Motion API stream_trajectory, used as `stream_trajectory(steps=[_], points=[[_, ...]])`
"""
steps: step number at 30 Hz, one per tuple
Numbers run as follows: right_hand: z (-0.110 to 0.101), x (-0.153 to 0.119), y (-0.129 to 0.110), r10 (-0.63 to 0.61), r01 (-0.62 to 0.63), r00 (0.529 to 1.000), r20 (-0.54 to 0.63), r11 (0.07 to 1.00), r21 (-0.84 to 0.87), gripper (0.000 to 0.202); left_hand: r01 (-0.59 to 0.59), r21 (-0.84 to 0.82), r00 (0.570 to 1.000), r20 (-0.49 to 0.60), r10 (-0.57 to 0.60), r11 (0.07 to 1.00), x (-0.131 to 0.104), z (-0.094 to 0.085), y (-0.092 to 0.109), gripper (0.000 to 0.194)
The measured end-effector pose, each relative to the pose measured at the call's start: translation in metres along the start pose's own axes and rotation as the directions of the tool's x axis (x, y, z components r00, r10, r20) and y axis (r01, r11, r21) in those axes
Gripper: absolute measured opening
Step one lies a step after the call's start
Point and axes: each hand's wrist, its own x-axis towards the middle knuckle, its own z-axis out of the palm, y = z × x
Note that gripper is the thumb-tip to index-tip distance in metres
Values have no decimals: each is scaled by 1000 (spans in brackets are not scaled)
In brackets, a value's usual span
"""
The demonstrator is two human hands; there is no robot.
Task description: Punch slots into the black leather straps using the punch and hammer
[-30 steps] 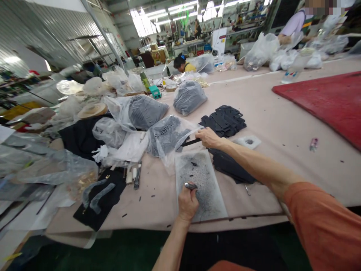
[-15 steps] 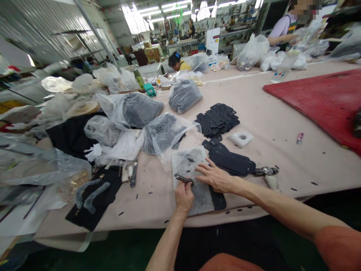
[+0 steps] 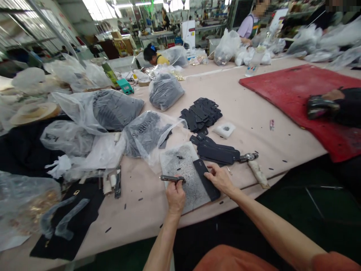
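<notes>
My left hand (image 3: pixel 175 195) is closed round a dark metal punch (image 3: pixel 169 178), held sideways over a pale board (image 3: pixel 184 199). Small black scraps (image 3: pixel 179 157) and dark marks lie on that board. At the board's right edge, my right hand (image 3: pixel 221 178) has its thumb and fingers on a single dark strip (image 3: pixel 207 182), gripping its side. A pile of similar dark strips (image 3: pixel 218 151) lies just beyond. Beside the pile rests a hammer (image 3: pixel 258 173) with a pale, wrapped-looking handle.
Behind the board lie a clear bag of dark pieces (image 3: pixel 146 131), a heap of dark strips (image 3: pixel 200 113) and a white block (image 3: pixel 224 130). Black cloth with straps (image 3: pixel 73 214) lies left. A red sheet (image 3: pixel 284 90) covers the right side, where another person's arm (image 3: pixel 335 103) rests.
My right hand has moved off the board's middle to its right edge, onto the dark strip. The punch has turned flatter in my left hand. The view has swung right.
</notes>
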Motion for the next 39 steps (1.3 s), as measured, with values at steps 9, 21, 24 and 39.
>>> stream_trajectory(steps=[9,21,24,39], points=[[22,-8,-14,11,-22,998,-62,985,-171,42,26,-57,998,52,-23,998,12,0,13,24],[29,-19,-13,-66,34,988,-140,974,-224,42,-76,-171,973,201,111,982,48,58,48,16],[34,-24,-10,-104,65,972,-210,981,-185,40,-57,-158,974,208,90,986,46,59,44,17],[29,-24,-11,-113,72,971,-210,979,-191,39,-106,-102,962,240,128,989,45,59,45,16]])
